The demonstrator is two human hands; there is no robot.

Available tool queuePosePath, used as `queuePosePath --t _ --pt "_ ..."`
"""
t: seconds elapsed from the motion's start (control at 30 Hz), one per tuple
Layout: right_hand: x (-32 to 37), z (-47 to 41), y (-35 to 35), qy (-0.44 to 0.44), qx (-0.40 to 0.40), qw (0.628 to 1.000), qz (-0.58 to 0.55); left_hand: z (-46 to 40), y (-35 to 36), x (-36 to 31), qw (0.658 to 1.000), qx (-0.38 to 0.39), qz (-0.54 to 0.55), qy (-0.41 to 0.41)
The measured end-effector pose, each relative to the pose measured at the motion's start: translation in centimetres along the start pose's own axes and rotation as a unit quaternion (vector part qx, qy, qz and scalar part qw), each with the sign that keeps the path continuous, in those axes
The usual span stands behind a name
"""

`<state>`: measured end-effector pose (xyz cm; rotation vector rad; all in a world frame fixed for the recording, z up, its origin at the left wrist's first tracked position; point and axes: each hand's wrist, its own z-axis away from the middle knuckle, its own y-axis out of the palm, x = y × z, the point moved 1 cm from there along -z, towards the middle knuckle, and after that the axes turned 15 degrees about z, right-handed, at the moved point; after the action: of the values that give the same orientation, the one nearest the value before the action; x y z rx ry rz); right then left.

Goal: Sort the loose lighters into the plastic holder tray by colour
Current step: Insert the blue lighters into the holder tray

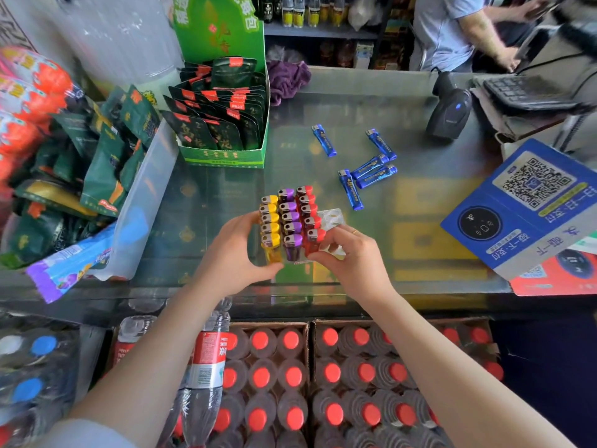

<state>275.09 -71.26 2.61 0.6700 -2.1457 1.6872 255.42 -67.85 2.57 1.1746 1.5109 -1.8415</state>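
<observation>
A clear plastic holder tray stands on the glass counter, held between both hands. It carries a row of yellow lighters, a row of purple lighters and a row of red lighters; its right-hand slots are bare. My left hand grips the tray's left side by the yellow row. My right hand grips its right front corner by the red row. Several loose blue lighters lie on the glass beyond the tray to the right, one blue lighter apart at the back.
A green display box of dark packets stands back left, snack bags at far left. A barcode scanner, keyboard and blue QR sign sit right. Bottled drinks fill crates below. A person stands behind the counter.
</observation>
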Motion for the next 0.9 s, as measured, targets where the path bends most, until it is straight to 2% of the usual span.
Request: queuePosePath --t 0.13,0.3,0.37,0.43,0.5,0.53,0.6,0.67,0.77,0.9 --pt "-0.3 -0.4 -0.2 -0.024 0.015 0.999 0.036 -0.2 0.0 -0.3 1.0 0.011 -0.006 -0.009" --pt "-0.9 -0.1 0.2 -0.068 -0.012 0.989 0.13 -0.7 0.0 -0.4 1.0 0.021 0.007 -0.01" --pt "-1.0 -0.1 0.1 -0.071 0.002 0.986 0.15 -0.9 0.1 -0.4 1.0 0.027 0.009 -0.007" --pt "-1.7 -0.3 -0.5 -0.061 0.04 0.99 0.122 -1.0 0.2 -0.4 0.999 0.03 0.014 -0.009" --pt "-2.6 -0.8 -1.6 -0.017 0.054 0.997 0.043 -1.1 0.2 -0.4 0.999 0.03 0.017 -0.012" --pt "-3.1 -1.3 -2.1 0.014 0.024 0.999 0.016 -1.1 0.2 -0.4 0.999 0.03 0.017 -0.012" --pt "-4.1 -2.6 -2.8 0.084 -0.045 0.995 0.013 -1.0 0.3 -0.3 0.999 0.027 0.014 -0.01" --pt "-4.6 -4.2 -2.7 0.156 -0.063 0.985 0.044 -1.0 0.3 -0.2 1.0 0.025 0.012 -0.009" --pt "-5.1 -6.6 -1.8 0.216 -0.019 0.97 0.106 -1.0 0.3 -0.1 1.0 0.026 0.008 -0.012" --pt "-5.3 -8.2 -1.0 0.26 0.036 0.956 0.13 -1.0 0.2 -0.3 1.0 0.02 0.008 -0.015"
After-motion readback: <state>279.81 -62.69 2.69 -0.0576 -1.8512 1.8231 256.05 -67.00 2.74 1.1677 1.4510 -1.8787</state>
